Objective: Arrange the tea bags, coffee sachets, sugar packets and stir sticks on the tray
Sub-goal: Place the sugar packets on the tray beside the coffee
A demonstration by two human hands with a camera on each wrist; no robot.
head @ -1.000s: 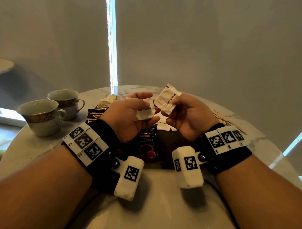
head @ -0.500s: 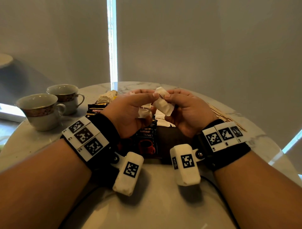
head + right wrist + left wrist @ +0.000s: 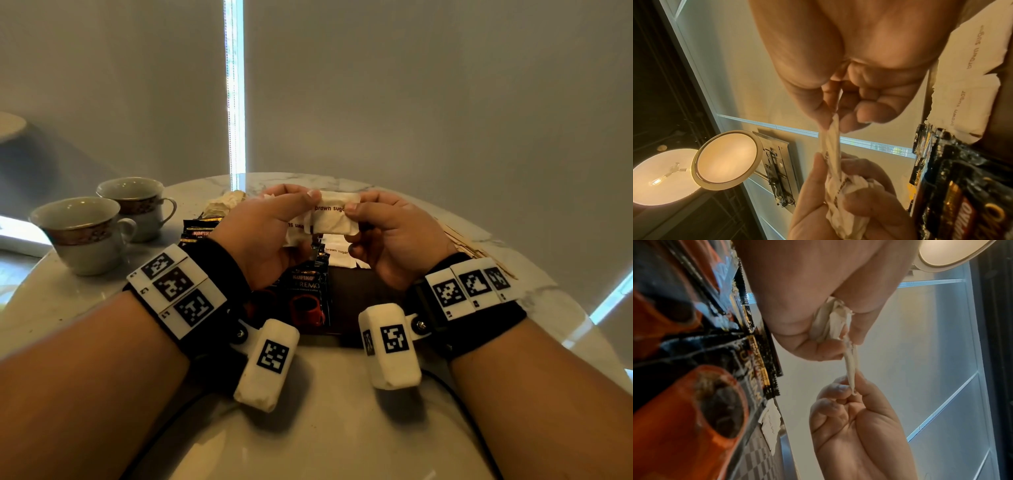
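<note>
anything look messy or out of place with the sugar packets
Yes. The left hand holds a crumpled bunch of sugar packets, creased rather than flat. The right hand pinches the front packet's end. Nothing looks spilled.

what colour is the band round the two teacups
Dark brown with a gold pattern, on white teacups; the head view shows it best.
</note>
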